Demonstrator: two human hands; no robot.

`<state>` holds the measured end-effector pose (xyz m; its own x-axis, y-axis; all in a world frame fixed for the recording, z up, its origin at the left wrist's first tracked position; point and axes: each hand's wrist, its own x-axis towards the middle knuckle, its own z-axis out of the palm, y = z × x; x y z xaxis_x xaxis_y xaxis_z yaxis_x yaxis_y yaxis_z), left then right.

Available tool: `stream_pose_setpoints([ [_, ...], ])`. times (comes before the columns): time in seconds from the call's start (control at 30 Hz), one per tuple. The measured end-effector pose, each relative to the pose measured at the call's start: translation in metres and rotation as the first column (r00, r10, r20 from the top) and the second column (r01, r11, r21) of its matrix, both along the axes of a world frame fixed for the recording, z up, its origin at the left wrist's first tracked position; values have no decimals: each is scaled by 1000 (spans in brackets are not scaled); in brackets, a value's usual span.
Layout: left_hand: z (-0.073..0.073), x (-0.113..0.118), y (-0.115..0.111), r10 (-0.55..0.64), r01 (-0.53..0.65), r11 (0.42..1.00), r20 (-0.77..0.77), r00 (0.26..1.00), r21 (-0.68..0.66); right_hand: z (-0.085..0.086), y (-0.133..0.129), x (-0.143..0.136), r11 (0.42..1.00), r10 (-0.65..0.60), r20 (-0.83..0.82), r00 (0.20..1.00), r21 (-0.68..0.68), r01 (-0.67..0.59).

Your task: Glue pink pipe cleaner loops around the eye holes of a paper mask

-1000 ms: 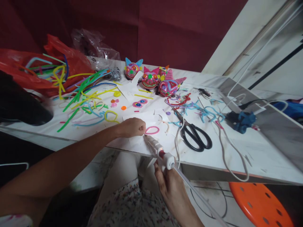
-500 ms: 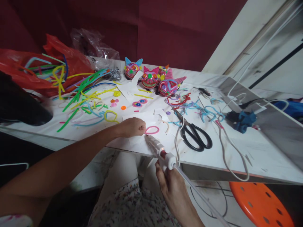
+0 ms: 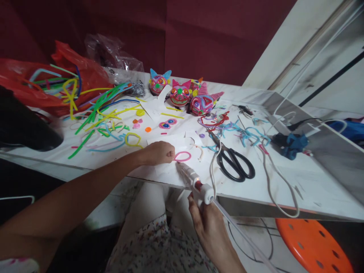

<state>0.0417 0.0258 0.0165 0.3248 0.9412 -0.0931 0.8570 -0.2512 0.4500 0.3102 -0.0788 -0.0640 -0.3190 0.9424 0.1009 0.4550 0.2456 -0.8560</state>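
My left hand is closed in a pinch on one end of a pink loop over the white table. The loop's round part sticks out to the right of the fingers. My right hand grips a white glue gun near the table's front edge. The gun's nozzle points up and left, close below the pink loop; whether it touches cannot be made out. A long clear glue stick comes out of the gun's back end.
Black-handled scissors lie right of the loop, beside a white cord. Colourful decorated heads stand at the back. Pipe cleaners and a red bag are at left. An orange stool stands at lower right.
The glue gun and my right hand have shifted slightly to the right, and the nozzle has drawn a little away from my left fingers. My left hand and the pink loop look unmoved.
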Motion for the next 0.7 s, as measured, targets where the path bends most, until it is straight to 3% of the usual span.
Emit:
stream_pose_setpoints([
  [0.7,-4,2,0,-5,6,1000,-33,999,17,8,-1,-9,996,64,90,994,-64,-58],
])
